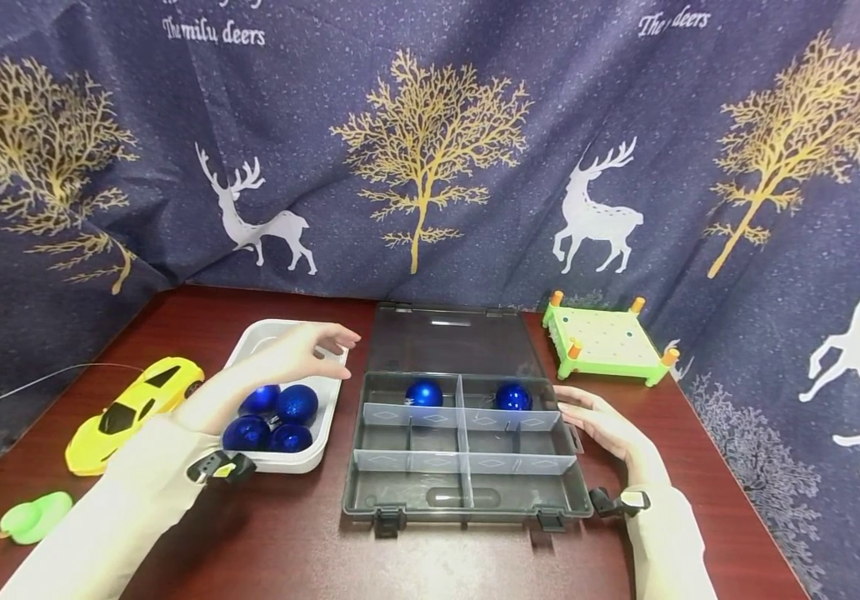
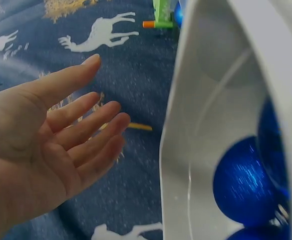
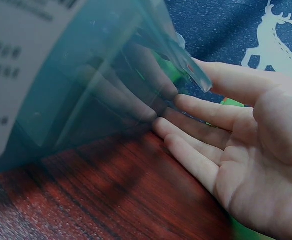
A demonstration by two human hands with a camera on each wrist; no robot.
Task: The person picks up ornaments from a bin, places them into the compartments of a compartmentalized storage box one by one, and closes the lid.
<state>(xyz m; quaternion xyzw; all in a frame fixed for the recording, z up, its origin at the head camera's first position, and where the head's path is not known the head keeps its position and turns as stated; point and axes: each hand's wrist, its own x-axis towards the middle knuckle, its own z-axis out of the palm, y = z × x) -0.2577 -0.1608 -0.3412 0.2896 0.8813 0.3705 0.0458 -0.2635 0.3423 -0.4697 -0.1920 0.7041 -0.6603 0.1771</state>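
Note:
My left hand (image 1: 301,352) hovers over the white tray (image 1: 327,437), fingers spread apart from the thumb, nothing between them. Several blue baubles (image 1: 297,404) lie in the tray's near part; one bauble (image 2: 243,182) also shows in the left wrist view. To the right stands a dark translucent compartment box (image 1: 409,502), its lid (image 1: 448,342) laid back. One blue bauble (image 1: 424,393) sits in its back left compartment, another bauble (image 1: 513,397) in the back right. Against the box's right side rests my right hand (image 1: 606,423); its fingers (image 3: 201,155) are nearly straight, thumb at the rim.
On the left lie a yellow toy car (image 1: 133,412) and a green toy duck (image 1: 36,517). A green toy bed-like frame (image 1: 606,340) with orange posts stands at the back right. Behind the table (image 1: 287,533) hangs a dark blue cloth (image 1: 475,208) with deer and trees.

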